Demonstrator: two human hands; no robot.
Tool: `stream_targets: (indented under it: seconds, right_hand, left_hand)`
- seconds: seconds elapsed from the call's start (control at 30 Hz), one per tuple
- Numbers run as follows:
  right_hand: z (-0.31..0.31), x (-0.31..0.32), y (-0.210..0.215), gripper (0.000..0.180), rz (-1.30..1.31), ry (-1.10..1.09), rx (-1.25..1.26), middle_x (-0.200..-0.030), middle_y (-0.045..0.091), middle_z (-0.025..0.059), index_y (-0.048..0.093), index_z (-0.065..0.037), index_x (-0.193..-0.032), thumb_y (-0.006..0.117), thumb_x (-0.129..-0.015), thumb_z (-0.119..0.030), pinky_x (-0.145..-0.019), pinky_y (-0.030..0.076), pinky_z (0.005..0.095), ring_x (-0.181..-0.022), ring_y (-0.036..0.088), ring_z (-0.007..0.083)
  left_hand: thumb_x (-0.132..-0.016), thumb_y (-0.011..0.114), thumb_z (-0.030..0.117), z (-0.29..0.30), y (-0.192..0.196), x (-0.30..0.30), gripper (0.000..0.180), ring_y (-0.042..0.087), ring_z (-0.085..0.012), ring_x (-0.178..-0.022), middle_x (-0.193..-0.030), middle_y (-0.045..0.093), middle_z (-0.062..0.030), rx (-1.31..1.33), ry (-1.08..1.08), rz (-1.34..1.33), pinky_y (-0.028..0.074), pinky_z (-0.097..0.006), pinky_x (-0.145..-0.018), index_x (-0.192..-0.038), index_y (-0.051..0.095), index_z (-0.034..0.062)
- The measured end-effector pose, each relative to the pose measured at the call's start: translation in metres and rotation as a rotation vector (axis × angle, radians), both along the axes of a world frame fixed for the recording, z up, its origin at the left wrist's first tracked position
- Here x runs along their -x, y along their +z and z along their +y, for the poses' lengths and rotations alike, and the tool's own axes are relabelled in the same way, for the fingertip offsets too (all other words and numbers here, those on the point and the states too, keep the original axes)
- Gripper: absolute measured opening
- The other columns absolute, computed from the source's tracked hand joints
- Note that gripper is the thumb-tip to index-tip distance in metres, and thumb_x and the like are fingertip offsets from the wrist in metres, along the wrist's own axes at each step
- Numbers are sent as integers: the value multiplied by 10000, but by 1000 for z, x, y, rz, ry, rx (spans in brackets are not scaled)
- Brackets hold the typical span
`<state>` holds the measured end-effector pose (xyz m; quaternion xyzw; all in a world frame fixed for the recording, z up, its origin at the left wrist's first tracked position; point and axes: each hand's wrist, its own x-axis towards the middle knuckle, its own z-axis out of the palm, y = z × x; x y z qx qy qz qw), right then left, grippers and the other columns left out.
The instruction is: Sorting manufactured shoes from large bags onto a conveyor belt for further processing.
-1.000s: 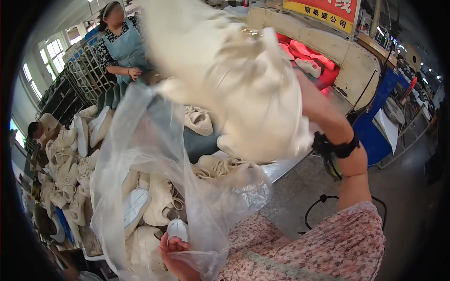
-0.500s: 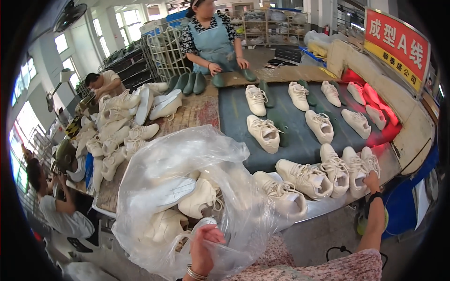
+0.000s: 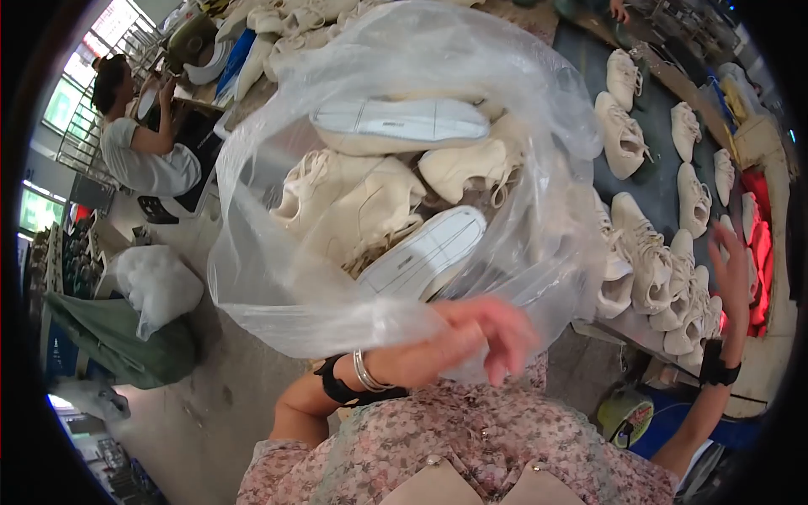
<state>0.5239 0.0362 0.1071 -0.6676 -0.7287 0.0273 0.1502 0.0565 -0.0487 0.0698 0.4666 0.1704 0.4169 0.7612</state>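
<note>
A large clear plastic bag lies open in front of me, holding several cream lace-up sneakers, two with pale soles turned up. My left hand is at the bag's near rim, slightly blurred, its fingers loosely bent and apart with nothing visible in them. Farther right, my right hand is raised with fingers spread and empty, beside the dark belt. Just left of it, a row of cream sneakers stands along the belt's near edge.
More cream sneakers stand in rows on the belt, which runs toward a red-lit opening at right. Loose sneakers are piled beyond the bag. A person works at far left; another person's hand shows at the top.
The view has swung down and left, centring the bag. My right hand has left the end sneaker of the near row and lifted, fingers spread. My left hand has turned palm down.
</note>
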Motion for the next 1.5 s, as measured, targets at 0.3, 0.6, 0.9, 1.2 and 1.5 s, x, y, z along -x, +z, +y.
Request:
stream_targets:
  seconds: [0.3,0.6,0.9,1.2,1.5]
  right_hand:
    - [51,320,-63,606,153,1096,260,-1195,555,179,488,-33,-1285,705,-720,-72,-931,428,394,-1123,528,301]
    - [55,357,-118,878,-122,1320,42,-1216,464,154,432,-84,-1334,826,-554,-172,-921,370,473,-1127,447,344]
    - [73,295,-58,789,558,645,879,-1135,545,126,470,-3,-1301,783,-672,-363,-893,437,359,-1035,542,237]
    - [20,259,-65,530,1693,282,1216,-1293,530,174,456,62,-1294,520,-884,-267,-979,451,354,-1135,564,237]
    - [59,336,-42,451,705,686,1451,-1242,562,121,514,19,-1275,517,-939,-282,-938,447,295,-1075,563,161]
  left_hand:
    - [-1006,390,307,-24,2,21,457,571,-310,-720,-833,582,-158,-379,-339,-169,470,-391,-647,-1162,535,-98]
    - [-1001,407,320,-30,-5,39,445,569,-291,-730,-833,580,-142,-335,-284,-129,470,-383,-657,-1140,546,-80]
    - [-1003,407,316,-17,-6,42,427,570,-238,-729,-828,585,-122,-325,-316,-128,469,-345,-655,-1124,549,-68]
    - [-979,463,243,-19,-36,51,333,591,-165,-831,-1092,579,-89,183,599,345,492,-306,-758,-1142,563,-28]
    - [-842,515,18,-25,-62,55,413,596,-186,-1017,-1170,581,-111,394,764,12,512,-336,-870,-1251,472,-6]
